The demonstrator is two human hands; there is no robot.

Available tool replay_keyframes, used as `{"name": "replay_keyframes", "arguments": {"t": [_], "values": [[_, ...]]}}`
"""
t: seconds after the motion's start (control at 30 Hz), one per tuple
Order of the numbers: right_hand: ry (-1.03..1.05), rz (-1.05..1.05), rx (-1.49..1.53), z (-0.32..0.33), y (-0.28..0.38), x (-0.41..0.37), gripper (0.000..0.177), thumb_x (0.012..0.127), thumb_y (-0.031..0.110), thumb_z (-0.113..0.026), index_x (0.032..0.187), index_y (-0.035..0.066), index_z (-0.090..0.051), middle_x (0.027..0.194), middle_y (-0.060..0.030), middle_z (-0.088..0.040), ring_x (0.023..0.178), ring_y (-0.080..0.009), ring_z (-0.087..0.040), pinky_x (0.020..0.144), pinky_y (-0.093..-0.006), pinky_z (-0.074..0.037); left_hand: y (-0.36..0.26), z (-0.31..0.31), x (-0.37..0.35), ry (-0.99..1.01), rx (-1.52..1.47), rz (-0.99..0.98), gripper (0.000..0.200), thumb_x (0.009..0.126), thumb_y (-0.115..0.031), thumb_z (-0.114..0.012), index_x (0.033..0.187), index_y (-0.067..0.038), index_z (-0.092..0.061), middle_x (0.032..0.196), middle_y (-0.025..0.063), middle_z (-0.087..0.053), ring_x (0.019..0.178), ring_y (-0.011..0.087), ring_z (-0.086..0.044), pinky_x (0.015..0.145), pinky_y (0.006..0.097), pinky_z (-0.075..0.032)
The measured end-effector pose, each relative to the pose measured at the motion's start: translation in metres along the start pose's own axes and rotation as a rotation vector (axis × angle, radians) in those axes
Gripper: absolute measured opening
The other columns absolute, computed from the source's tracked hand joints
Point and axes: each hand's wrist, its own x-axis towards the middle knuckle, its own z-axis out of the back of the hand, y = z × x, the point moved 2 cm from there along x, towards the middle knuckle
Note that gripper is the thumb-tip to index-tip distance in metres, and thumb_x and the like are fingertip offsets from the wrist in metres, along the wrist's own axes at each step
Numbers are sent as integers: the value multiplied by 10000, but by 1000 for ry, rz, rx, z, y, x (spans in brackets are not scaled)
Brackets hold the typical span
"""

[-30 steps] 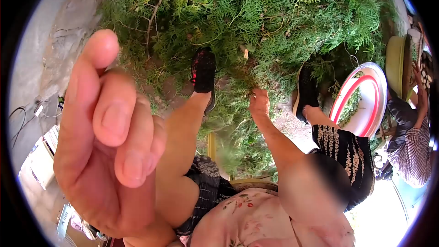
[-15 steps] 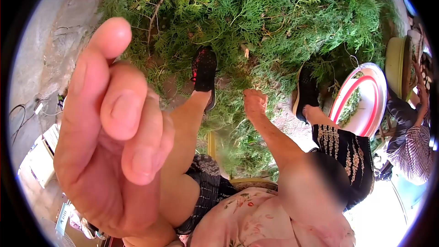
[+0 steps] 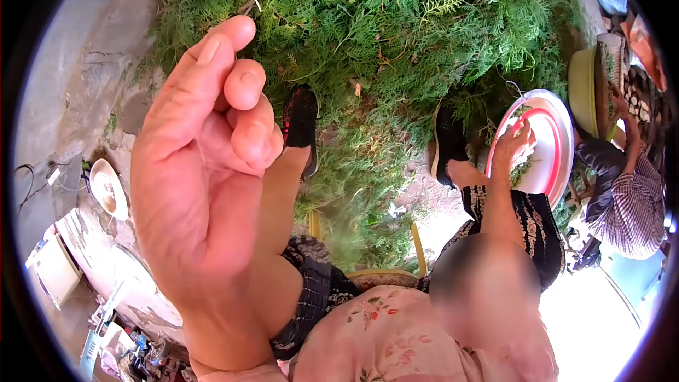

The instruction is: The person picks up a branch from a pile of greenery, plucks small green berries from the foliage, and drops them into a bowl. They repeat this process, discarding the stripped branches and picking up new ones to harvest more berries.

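My left hand [image 3: 212, 127] is raised close to the camera, palm partly showing, with curled fingers and the thumb against the index finger. I see nothing in it. My right hand [image 3: 515, 145] reaches over a white basin [image 3: 559, 134] with a red band, its fingers apart above green bits lying inside. Between and beyond my feet spreads a thick heap of green cypress-like branches [image 3: 368, 35]. Loose green sprigs [image 3: 353, 191] are scattered on the ground nearer my seat.
A yellow-green tub [image 3: 582, 88] stands at the right, beside a person in a checked sleeve [image 3: 633, 205]. My black shoes [image 3: 300, 120] are on either side of the loose sprigs. A pale bowl-like hat or dish [image 3: 108, 189] lies at the left near a concrete wall [image 3: 78, 92].
My right hand, a fist over the sprigs before, has moved right to the basin and its fingers have opened. My left hand has shifted right in view, still curled.
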Motion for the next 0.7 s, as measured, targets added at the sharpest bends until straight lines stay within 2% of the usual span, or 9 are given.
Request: {"name": "replay_keyframes", "arguments": {"t": [0.07, 0.13, 0.17, 0.27, 0.37, 0.47, 0.6, 0.63, 0.7], "values": [[110, 35, 58, -10, 19, -20, 234, 752, 105, -581, 983, 74, -606, 914, -149, -579, 852, -272, -542, 764, -378, -427, 1, -1, -1, -17, 14, 5, 238, 938, -128, -403, 1116, 16, -467, 702, 11, -444, 501, 76, -374, 459, 208, -344], [234, 404, 280, -45, 45, -71, 220, 758, 32, -536, 957, 79, -616, 821, -98, -576, 749, -246, -551, 637, -342, -460, 0, 1, -2, -31, 21, 7, 241, 942, -134, -395, 1120, 15, -460, 698, 10, -443, 498, 77, -380, 459, 208, -347], [396, 422, 387, -58, 65, -99, 224, 746, 11, -517, 932, 87, -616, 870, -109, -572, 784, -276, -557, 666, -361, -465, -1, 3, -2, -34, 17, 6, 244, 945, -138, -387, 1123, 14, -454, 697, 10, -443, 497, 77, -382, 459, 209, -348], [709, 412, 537, -93, 111, -170, 241, 716, -25, -567, 928, 82, -611, 932, -127, -560, 849, -313, -553, 752, -343, -459, -3, 5, -2, -34, 2, 0, 255, 956, -150, -353, 1136, 12, -433, 694, 13, -443, 483, 81, -384, 456, 216, -357], [873, 351, 407, -109, 134, -195, 317, 716, -35, -554, 1006, 90, -575, 988, -133, -530, 865, -334, -552, 735, -376, -462, -5, 11, -2, 27, 3, 16, 261, 966, -156, -315, 1139, 11, -416, 692, 21, -450, 468, 87, -394, 454, 228, -373], [1104, 424, 228, -109, 148, -200, 401, 716, -18, -563, 1091, 118, -530, 1021, -134, -502, 887, -353, -545, 726, -415, -459, -8, 18, -3, 86, 26, 35, 261, 969, -159, -295, 1129, 9, -415, 689, 30, -459, 464, 102, -420, 455, 238, -389], [1135, 376, 142, -124, 133, -213, 331, 682, 30, -642, 985, 96, -528, 1002, -153, -501, 876, -363, -545, 687, -442, -458, 4, 36, 5, 182, -319, 43, 256, 969, -161, -296, 1124, 4, -417, 687, 35, -458, 463, 119, -433, 459, 243, -394], [1050, 351, 203, -126, 124, -219, 299, 658, 42, -681, 899, 66, -506, 894, -150, -536, 803, -337, -563, 646, -415, -457, 3, 37, 1, 149, -299, 47, 255, 969, -159, -298, 1125, 5, -416, 689, 34, -456, 463, 118, -430, 458, 243, -391], [1088, 165, 321, -111, 113, -216, 293, 649, 48, -695, 865, 59, -497, 794, -133, -543, 727, -309, -557, 621, -387, -449, 2, 35, 0, 124, -267, 43, 255, 968, -157, -302, 1129, 7, -415, 693, 32, -453, 464, 112, -421, 457, 242, -385]]}}
